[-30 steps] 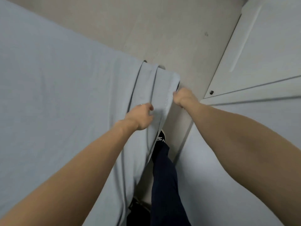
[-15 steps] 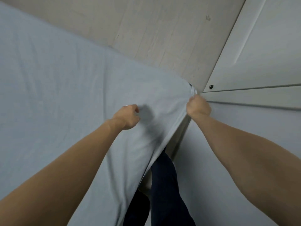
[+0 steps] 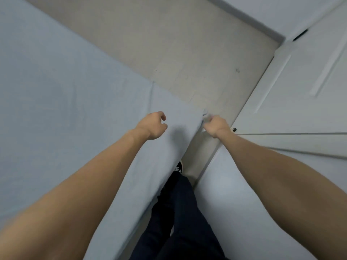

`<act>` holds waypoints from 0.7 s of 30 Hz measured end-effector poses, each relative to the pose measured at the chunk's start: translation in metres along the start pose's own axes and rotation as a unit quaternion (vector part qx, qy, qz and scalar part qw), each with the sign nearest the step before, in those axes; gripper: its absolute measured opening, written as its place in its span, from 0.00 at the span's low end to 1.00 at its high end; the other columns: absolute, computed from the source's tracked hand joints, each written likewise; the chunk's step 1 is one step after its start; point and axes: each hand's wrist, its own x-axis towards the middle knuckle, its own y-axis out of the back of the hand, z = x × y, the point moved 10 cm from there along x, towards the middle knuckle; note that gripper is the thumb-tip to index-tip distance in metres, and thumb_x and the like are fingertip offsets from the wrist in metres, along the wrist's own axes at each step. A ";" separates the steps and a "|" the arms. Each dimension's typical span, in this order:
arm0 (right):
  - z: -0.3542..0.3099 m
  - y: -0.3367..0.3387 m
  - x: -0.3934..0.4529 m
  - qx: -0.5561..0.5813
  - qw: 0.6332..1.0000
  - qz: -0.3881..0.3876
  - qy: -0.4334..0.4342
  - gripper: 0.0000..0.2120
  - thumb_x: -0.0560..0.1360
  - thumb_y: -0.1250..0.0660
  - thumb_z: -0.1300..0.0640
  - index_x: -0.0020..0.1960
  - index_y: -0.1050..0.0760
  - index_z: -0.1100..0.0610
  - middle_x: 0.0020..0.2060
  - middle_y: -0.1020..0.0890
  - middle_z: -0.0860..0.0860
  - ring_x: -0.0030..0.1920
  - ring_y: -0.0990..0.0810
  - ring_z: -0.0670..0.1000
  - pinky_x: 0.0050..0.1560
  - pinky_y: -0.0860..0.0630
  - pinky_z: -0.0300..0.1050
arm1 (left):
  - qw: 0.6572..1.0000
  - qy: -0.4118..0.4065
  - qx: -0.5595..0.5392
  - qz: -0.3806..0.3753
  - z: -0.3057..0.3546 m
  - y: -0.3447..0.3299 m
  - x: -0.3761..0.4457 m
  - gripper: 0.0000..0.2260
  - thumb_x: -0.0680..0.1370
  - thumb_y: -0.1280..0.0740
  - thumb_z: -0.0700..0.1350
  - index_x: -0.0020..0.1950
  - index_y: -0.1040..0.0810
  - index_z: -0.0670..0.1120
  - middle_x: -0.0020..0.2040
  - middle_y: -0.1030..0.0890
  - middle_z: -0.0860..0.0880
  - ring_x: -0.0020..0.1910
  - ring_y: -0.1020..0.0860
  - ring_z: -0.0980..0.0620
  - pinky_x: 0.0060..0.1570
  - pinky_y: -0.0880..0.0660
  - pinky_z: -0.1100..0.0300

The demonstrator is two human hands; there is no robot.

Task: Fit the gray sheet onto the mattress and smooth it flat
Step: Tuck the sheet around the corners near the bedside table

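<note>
The gray sheet covers the mattress across the whole left side, drawn fairly flat, with one fold line running down near the corner. My left hand hovers over the sheet near that corner, fingers loosely curled with nothing in them. My right hand is closed on the sheet's corner at the bed's edge, holding it out toward the right. The mattress itself is hidden under the sheet.
Beige floor lies beyond the bed. A white door and white wall panels stand at the right. My legs in dark trousers and a black shoe fill the narrow gap between bed and wall.
The hanging folded corner was pulled out and spread over the mattress. My left hand let go of the sheet and lifted; my right hand carried the corner to the right.
</note>
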 end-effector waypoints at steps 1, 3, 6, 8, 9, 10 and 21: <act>-0.018 -0.004 -0.011 -0.003 0.999 -0.020 0.026 0.13 0.71 0.36 0.50 0.54 0.22 0.52 0.53 0.18 0.59 0.54 0.18 0.60 0.53 0.25 0.47 | 1.000 0.001 -0.006 0.011 -0.004 0.011 -0.013 0.16 0.79 0.37 0.45 0.67 0.28 0.46 0.60 0.23 0.46 0.58 0.25 0.46 0.58 0.26 0.52; -0.052 -0.008 -0.034 -0.022 0.996 -0.045 0.072 0.17 0.71 0.34 0.53 0.59 0.23 0.53 0.54 0.17 0.58 0.53 0.18 0.58 0.57 0.24 0.47 | 0.999 0.002 -0.015 0.034 -0.011 0.031 -0.036 0.17 0.79 0.37 0.45 0.67 0.28 0.46 0.62 0.23 0.46 0.60 0.25 0.45 0.58 0.27 0.53; -0.111 -0.003 -0.084 -0.064 0.986 -0.045 0.145 0.17 0.73 0.34 0.55 0.61 0.23 0.56 0.56 0.17 0.56 0.56 0.19 0.58 0.61 0.23 0.51 | 0.997 0.009 -0.041 0.071 -0.030 0.062 -0.071 0.17 0.79 0.37 0.45 0.68 0.29 0.46 0.63 0.24 0.46 0.62 0.26 0.45 0.58 0.28 0.54; -0.149 0.001 -0.115 -0.105 0.976 -0.040 0.187 0.14 0.74 0.35 0.57 0.58 0.22 0.58 0.53 0.16 0.56 0.54 0.18 0.58 0.59 0.22 0.52 | 0.994 0.013 -0.057 0.096 -0.046 0.080 -0.095 0.18 0.78 0.37 0.45 0.68 0.29 0.46 0.64 0.24 0.45 0.62 0.26 0.45 0.59 0.27 0.52; -0.164 0.002 -0.122 -0.122 0.971 -0.039 0.200 0.13 0.74 0.36 0.57 0.57 0.21 0.58 0.52 0.16 0.56 0.54 0.18 0.58 0.59 0.22 0.53 | 0.992 0.017 -0.061 0.105 -0.054 0.087 -0.104 0.18 0.78 0.37 0.46 0.68 0.29 0.47 0.64 0.24 0.45 0.62 0.26 0.45 0.59 0.27 0.51; -0.176 0.004 -0.127 -0.135 0.968 -0.038 0.210 0.12 0.75 0.36 0.57 0.57 0.22 0.58 0.52 0.16 0.55 0.54 0.18 0.58 0.59 0.22 0.53 | 0.992 0.021 -0.063 0.112 -0.061 0.092 -0.111 0.18 0.78 0.37 0.46 0.68 0.30 0.47 0.65 0.24 0.45 0.62 0.26 0.45 0.59 0.27 0.51; -0.344 0.066 -0.040 -0.269 0.916 -0.056 0.292 0.16 0.74 0.38 0.59 0.60 0.23 0.58 0.49 0.15 0.56 0.49 0.16 0.57 0.54 0.19 0.50 | 0.963 0.140 -0.147 0.177 -0.074 0.170 -0.052 0.21 0.78 0.38 0.45 0.71 0.33 0.48 0.67 0.26 0.47 0.62 0.26 0.46 0.56 0.26 0.52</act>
